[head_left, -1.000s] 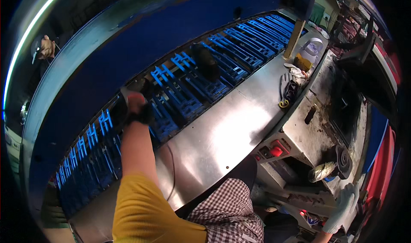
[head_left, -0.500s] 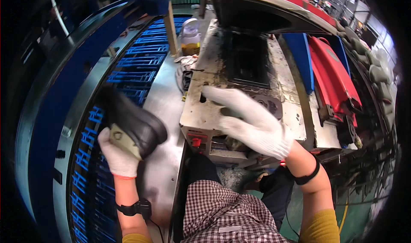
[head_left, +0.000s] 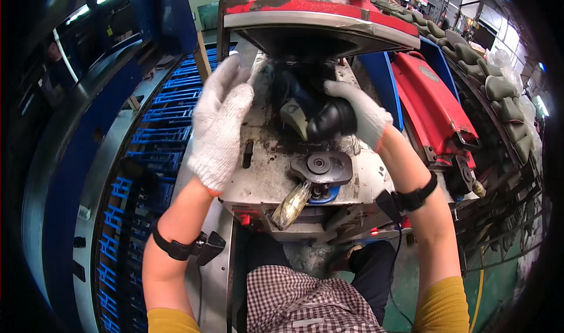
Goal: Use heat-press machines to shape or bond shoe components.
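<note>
A black shoe (head_left: pixel 332 120) on a pale yellow-green shoe last (head_left: pixel 294 115) lies tilted over the dark pad of the machine table, under the raised red press head (head_left: pixel 329 16). My right hand (head_left: pixel 363 113), in a white knit glove, wraps round the shoe's right side; some of its fingers are hidden behind it. Left of the shoe and apart from it, my gloved left hand (head_left: pixel 217 127) is raised with fingers stretched out, holding nothing. Nearer to me sits a dark metal clamp (head_left: pixel 320 165) with a tape-wrapped handle (head_left: pixel 292 207).
A rack of blue metal holders (head_left: pixel 155 134) runs along the left. To the right stands a red machine cover (head_left: pixel 432 110) between blue panels. Several olive-green shoe-shaped pieces (head_left: pixel 505 92) line a rack at the far right. A red switch (head_left: pixel 245 219) is on the table's front.
The shoe has passed from my left hand at the left to the machine table, where my right hand holds it. My left hand has let go and risen. The view has turned right.
</note>
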`<state>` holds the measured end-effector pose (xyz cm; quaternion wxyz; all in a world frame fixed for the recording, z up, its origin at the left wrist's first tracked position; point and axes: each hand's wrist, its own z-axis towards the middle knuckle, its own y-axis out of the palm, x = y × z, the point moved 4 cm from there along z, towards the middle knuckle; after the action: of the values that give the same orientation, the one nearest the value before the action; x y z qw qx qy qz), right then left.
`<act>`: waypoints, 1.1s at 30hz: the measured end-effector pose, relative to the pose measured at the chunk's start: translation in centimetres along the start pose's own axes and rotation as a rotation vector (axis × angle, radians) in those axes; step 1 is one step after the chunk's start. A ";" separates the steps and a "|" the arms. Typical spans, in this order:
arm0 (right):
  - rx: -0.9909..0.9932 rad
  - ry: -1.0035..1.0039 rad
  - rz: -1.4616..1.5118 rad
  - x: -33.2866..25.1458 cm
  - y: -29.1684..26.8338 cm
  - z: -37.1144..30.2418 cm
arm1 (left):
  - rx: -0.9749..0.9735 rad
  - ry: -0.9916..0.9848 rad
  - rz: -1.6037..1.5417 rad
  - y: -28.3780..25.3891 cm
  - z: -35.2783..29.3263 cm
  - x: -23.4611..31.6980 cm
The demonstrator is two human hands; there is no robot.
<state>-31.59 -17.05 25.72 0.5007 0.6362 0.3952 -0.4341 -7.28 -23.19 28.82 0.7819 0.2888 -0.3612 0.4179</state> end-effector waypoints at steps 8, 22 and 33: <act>0.385 -0.234 -1.447 2.7 -0.3 8.9 | -0.084 0.882 0.610 5.8 8.2 7.9; 0.288 -0.524 -1.327 0.9 -0.9 0.2 | -0.674 0.934 1.574 13.7 14.6 10.7; -0.027 0.005 0.024 17.6 5.1 -15.1 | -1.057 -0.447 0.928 14.1 8.7 0.5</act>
<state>-18.99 -1.97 12.34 0.5135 0.6351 0.3945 -0.4211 -22.08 -22.71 36.31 0.4672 -0.2308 -0.7501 0.4072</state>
